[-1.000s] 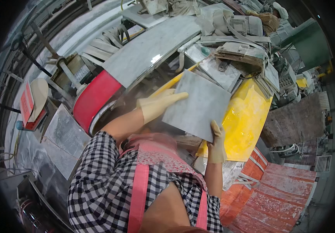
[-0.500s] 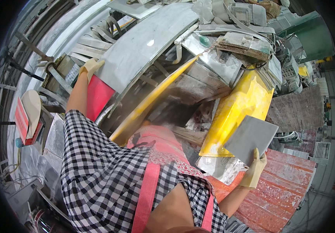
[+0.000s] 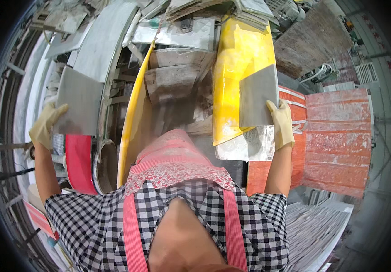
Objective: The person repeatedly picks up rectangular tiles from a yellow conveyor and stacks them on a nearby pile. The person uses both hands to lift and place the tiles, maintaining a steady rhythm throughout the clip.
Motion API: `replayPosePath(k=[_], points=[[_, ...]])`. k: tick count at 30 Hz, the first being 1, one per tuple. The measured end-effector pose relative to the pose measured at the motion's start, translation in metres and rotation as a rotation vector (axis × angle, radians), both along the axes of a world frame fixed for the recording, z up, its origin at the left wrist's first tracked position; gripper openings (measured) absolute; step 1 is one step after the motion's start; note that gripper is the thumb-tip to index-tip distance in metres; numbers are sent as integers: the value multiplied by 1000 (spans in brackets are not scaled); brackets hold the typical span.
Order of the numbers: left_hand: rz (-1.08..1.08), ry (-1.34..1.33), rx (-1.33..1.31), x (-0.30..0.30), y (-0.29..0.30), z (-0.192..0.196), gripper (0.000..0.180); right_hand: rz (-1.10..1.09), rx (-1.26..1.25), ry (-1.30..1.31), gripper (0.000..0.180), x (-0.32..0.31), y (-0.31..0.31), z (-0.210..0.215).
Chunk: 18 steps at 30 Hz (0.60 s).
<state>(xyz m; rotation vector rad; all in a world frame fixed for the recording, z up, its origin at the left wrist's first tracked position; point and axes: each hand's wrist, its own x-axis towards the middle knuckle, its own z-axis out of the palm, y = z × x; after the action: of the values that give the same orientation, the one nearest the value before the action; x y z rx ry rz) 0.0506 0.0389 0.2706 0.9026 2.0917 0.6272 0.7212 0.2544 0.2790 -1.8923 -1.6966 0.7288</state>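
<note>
My left hand (image 3: 46, 124), in a cream glove, grips the edge of a flat grey tile (image 3: 80, 102). That tile overlaps the near end of a long, smooth pale-grey slab (image 3: 102, 45), and a curved red panel (image 3: 78, 158) sits just below it. On the other side my right hand (image 3: 282, 124), gloved alike, holds a second grey tile (image 3: 255, 99) by its outer edge, thumb on the face. This tile stands in front of a yellow sheet (image 3: 238, 59). The fingers behind both tiles are partly hidden.
A thin yellow panel (image 3: 136, 109) rises left of my pink apron (image 3: 179, 154). Beyond the apron lies a dusty wooden recess (image 3: 173, 81). Orange-red sheeting (image 3: 338, 136) covers the right side, with thin grey pieces stacked (image 3: 313, 226) below it. A brown board (image 3: 315, 38) leans at far right.
My view has turned left to right across the bench, and my body now faces the recess. My left hand, earlier at the slab's edge, now holds a tile. The right hand keeps its tile.
</note>
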Motion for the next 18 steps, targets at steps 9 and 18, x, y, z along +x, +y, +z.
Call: replayPosePath(k=[9, 18], points=[[374, -39, 285, 52, -40, 28, 37, -18, -98, 371, 34, 44, 15, -25], [235, -375, 756, 157, 45, -66, 34, -136, 1, 1089, 43, 26, -10, -43]])
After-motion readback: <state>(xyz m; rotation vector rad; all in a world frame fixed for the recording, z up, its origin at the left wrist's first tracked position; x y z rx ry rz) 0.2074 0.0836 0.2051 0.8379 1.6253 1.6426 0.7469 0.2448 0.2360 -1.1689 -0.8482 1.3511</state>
